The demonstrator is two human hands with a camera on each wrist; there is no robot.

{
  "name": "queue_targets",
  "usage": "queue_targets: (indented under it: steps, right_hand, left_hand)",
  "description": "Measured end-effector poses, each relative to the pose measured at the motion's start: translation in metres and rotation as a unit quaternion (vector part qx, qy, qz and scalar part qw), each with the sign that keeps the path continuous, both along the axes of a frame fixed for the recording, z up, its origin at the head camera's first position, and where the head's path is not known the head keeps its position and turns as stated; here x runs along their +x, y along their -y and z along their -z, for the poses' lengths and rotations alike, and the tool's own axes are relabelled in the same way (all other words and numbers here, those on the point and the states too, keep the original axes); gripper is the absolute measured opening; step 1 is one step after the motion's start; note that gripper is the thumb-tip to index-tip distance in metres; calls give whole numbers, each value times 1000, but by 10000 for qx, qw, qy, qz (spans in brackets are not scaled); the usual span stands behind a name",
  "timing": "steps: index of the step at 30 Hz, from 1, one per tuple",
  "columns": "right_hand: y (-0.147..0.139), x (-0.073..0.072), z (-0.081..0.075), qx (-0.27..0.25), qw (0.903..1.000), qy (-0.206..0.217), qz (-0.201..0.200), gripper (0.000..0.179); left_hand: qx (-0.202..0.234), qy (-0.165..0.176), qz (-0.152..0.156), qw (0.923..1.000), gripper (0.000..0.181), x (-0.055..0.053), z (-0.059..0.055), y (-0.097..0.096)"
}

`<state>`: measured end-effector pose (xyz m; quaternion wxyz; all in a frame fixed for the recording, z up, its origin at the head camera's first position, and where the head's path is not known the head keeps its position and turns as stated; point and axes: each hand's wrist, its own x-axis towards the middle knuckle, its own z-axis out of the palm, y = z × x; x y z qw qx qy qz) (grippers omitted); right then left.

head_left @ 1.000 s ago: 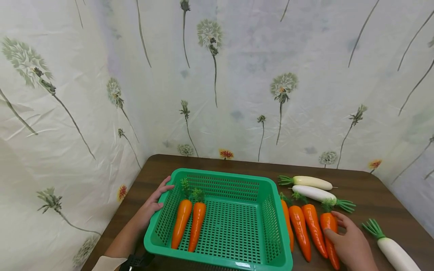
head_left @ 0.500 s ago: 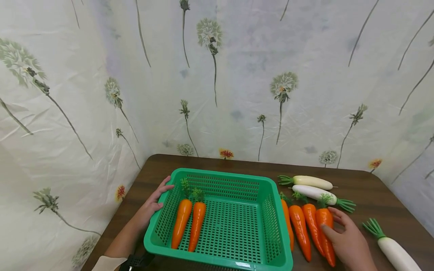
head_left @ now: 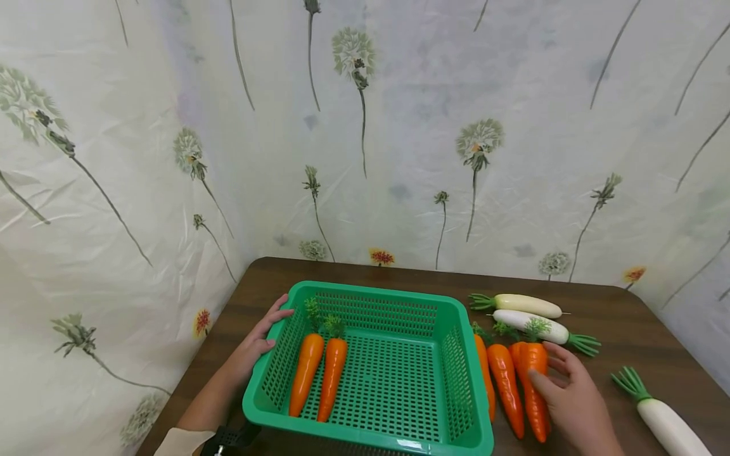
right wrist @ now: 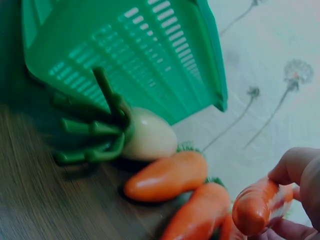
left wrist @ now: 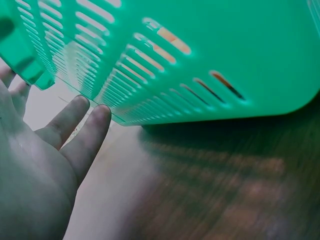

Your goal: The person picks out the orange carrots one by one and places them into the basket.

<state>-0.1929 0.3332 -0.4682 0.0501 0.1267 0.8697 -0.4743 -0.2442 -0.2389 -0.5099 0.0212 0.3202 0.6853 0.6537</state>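
Note:
My right hand [head_left: 573, 396] pinches an orange carrot [head_left: 534, 386] between thumb and fingers, to the right of the basket. It overlaps another carrot [head_left: 516, 349] in the head view; the right wrist view shows it tip-on [right wrist: 252, 212], apart from its neighbours. Two more carrots, one shiny carrot [head_left: 506, 387] and one partly hidden carrot [head_left: 483, 373], lie beside the basket. My left hand [head_left: 256, 342] rests at the left rim of the green basket [head_left: 367, 291], its fingers [left wrist: 90, 140] extended along the slotted wall. Inside the basket lie two carrots, a left one [head_left: 305, 373] and a right one [head_left: 332, 380].
Two white radishes, a far one [head_left: 527, 305] and a nearer one [head_left: 530, 324], lie behind the carrots. Another radish [head_left: 673, 424] is at the right. In the right wrist view, a green-topped radish [right wrist: 147, 135] sits against the basket. The brown table [head_left: 399, 273] meets a flowered curtain [head_left: 410, 145].
My right hand has moved left with the carrot, from beside its neighbour to partly covering it. My left hand and the basket have stayed in place.

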Motion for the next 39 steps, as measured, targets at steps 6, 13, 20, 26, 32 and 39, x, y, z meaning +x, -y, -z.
queue_targets:
  steps: [6,13,20,26,32,39]
  right_hand:
    - [15,1,-6,-428,9990,-7,-111,83]
    - [31,1,-16,-603,9975,-258,-250,79]
    - [42,0,-26,-745,9957,-376,-402,78]
    - [53,0,-33,-948,9933,-441,-493,77]
    - [65,-3,-42,-955,9929,-446,-555,76]
    - [78,-7,-59,-683,9923,-643,-815,71]
  left_hand:
    - [63,-54,80,9999,54,-1,0,0]
    - [18,-17,-9,10000,55,2,-3,0]
    - [67,30,38,10000,55,4,-5,-1]
    - [45,37,4,10000,55,4,-4,-1]
    - [-16,24,-49,10000,55,3,-3,0]
    - [49,60,-18,10000,55,2,-3,0]
